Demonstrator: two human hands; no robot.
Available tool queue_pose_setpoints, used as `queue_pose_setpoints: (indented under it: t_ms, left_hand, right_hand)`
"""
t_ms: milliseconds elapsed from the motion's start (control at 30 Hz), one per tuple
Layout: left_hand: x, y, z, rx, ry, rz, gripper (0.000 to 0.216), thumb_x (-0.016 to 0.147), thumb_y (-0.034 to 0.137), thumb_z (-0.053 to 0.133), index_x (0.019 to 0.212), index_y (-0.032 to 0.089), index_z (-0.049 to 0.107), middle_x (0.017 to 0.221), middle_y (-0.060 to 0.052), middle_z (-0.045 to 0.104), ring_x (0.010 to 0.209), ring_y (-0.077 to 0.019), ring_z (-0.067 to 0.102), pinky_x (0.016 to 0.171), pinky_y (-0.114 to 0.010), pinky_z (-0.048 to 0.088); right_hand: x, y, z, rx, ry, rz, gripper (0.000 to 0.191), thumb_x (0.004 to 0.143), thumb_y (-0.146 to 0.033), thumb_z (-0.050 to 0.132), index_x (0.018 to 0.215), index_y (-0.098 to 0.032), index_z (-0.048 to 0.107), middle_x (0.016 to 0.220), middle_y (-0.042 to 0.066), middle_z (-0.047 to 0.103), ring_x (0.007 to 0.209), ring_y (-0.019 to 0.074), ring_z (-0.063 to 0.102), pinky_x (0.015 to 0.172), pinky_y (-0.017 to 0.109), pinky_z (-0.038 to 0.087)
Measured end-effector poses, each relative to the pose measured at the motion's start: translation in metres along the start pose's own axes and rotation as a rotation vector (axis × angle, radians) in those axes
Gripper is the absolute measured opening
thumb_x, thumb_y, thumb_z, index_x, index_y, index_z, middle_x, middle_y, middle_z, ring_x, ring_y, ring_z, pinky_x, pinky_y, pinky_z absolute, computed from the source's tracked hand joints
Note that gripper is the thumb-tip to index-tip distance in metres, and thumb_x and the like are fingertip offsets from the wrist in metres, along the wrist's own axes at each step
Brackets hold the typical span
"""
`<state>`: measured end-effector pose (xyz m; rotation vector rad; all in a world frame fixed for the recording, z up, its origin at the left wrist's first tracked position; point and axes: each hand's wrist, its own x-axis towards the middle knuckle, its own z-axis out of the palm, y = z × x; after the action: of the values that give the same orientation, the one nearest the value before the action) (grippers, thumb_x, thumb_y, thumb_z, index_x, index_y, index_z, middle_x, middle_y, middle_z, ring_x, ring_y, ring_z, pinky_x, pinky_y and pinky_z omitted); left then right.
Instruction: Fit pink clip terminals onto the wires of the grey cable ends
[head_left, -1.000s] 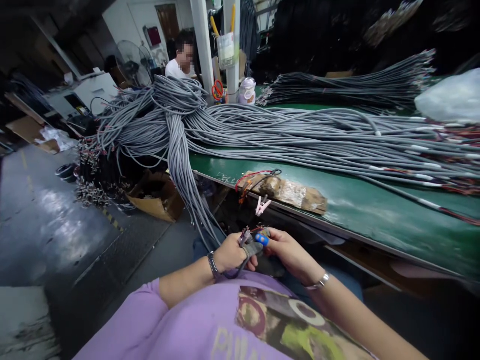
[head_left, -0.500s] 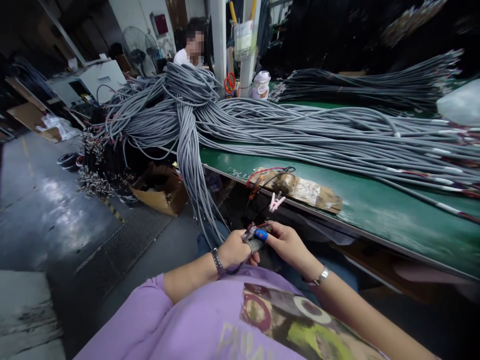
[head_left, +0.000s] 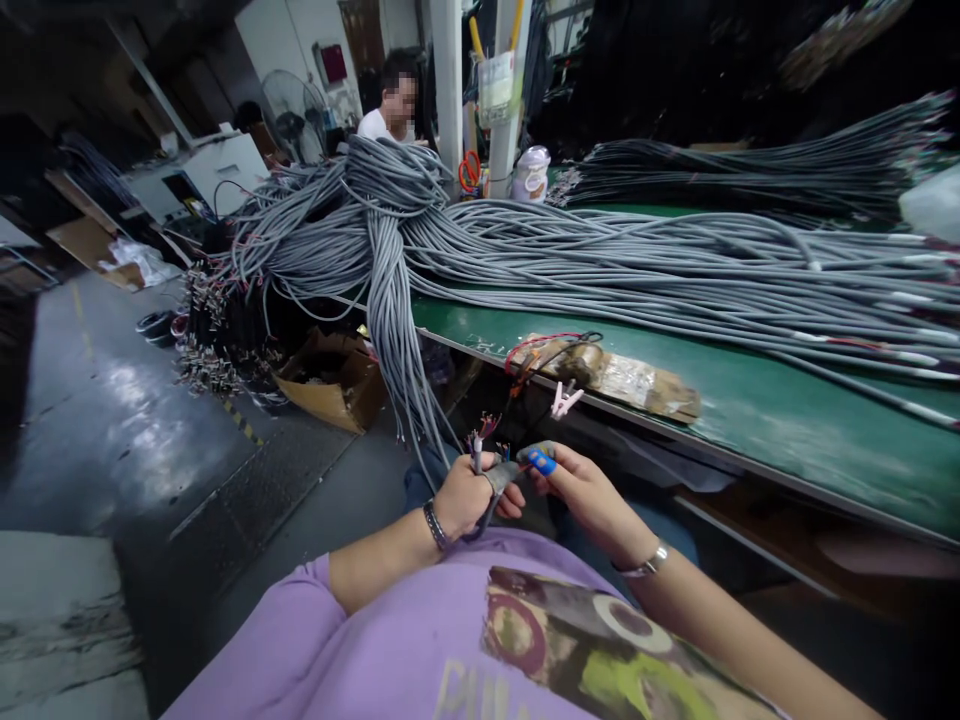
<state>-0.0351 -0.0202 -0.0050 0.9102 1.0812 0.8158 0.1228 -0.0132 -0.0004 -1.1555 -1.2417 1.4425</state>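
Observation:
Low in front of my lap, my left hand (head_left: 463, 492) is closed round a grey cable. The cable's stripped end (head_left: 478, 447) sticks up above the fist, its thin coloured wires fanned out. Grey wrapping covers the left thumb. Close on the right, my right hand (head_left: 589, 495) pinches thin wire, of which a short reddish piece (head_left: 524, 467) shows between the hands. A blue band (head_left: 541, 461) is wrapped round the right thumb, and the fingertips partly hide the wire. Beyond the left hand, a bundle of grey cables (head_left: 391, 310) hangs off the table.
Grey cables (head_left: 637, 265) lie along the green table (head_left: 765, 430). At its edge are a taped board (head_left: 622, 382) and a pink clip (head_left: 564, 400). A cardboard box (head_left: 334, 390) stands on the floor. Another person (head_left: 390, 108) sits behind the cable pile.
The cable end with its fanned wires now stands up above my left fist. My right hand has shifted slightly away from the left. The view has turned a little left.

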Motion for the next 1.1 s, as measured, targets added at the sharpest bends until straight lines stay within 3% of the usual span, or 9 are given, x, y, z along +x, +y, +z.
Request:
queue_pose_setpoints:
  t_ms: [100,233,467,600,767,1100]
  left_hand:
    - [-0.001,0.001,0.002,0.060,-0.027,0.011,0.050,0.062,0.062,0.068,0.070,0.012,0.059,0.056,-0.003,0.061,0.043,-0.0127,0.057,0.042,-0.023,0.042]
    - [0.000,0.001,0.004,0.152,-0.072,0.018,0.047,0.064,0.058,0.069,0.069,0.013,0.061,0.055,-0.003,0.061,0.044,-0.0119,0.057,0.044,-0.022,0.043]
    - [0.009,0.006,0.008,0.201,-0.157,-0.006,0.049,0.062,0.060,0.071,0.065,0.013,0.059,0.056,-0.004,0.061,0.046,-0.0126,0.058,0.048,-0.024,0.046]
    - [0.015,0.006,0.011,0.160,-0.096,0.066,0.052,0.069,0.064,0.063,0.063,0.013,0.059,0.056,-0.003,0.060,0.045,-0.0118,0.058,0.047,-0.023,0.045]
    - [0.024,0.008,0.015,0.013,-0.015,0.045,0.049,0.067,0.062,0.066,0.070,0.014,0.057,0.055,-0.002,0.060,0.042,-0.0112,0.056,0.041,-0.021,0.042]
    - [0.035,0.014,0.017,0.025,0.062,0.052,0.044,0.069,0.057,0.065,0.069,0.014,0.056,0.056,-0.001,0.060,0.041,-0.0103,0.055,0.039,-0.019,0.038]
  right_hand:
    - [0.001,-0.008,0.001,-0.011,-0.080,0.004,0.042,0.070,-0.056,0.071,0.084,-0.017,0.067,0.074,0.003,0.062,0.063,0.0144,0.051,0.060,0.029,0.041]
    - [0.005,-0.008,0.000,-0.037,-0.141,0.022,0.040,0.068,-0.055,0.073,0.076,-0.017,0.063,0.068,0.003,0.062,0.061,0.0153,0.053,0.061,0.030,0.043]
    - [0.008,0.004,-0.011,-0.025,-0.010,-0.005,0.037,0.069,-0.055,0.072,0.071,-0.019,0.061,0.065,0.001,0.061,0.060,0.0156,0.052,0.059,0.029,0.044]
    - [0.011,0.000,-0.014,-0.034,0.067,-0.012,0.040,0.065,-0.057,0.073,0.071,-0.019,0.063,0.067,0.003,0.062,0.063,0.0163,0.053,0.063,0.030,0.044]
    - [0.016,-0.006,-0.017,-0.034,0.110,0.036,0.046,0.065,-0.064,0.069,0.063,-0.020,0.057,0.058,0.000,0.055,0.056,0.0136,0.044,0.055,0.028,0.039]
    - [0.020,-0.008,-0.029,-0.054,0.047,0.010,0.045,0.063,-0.063,0.071,0.062,-0.020,0.055,0.058,0.000,0.055,0.057,0.0142,0.046,0.056,0.029,0.042]
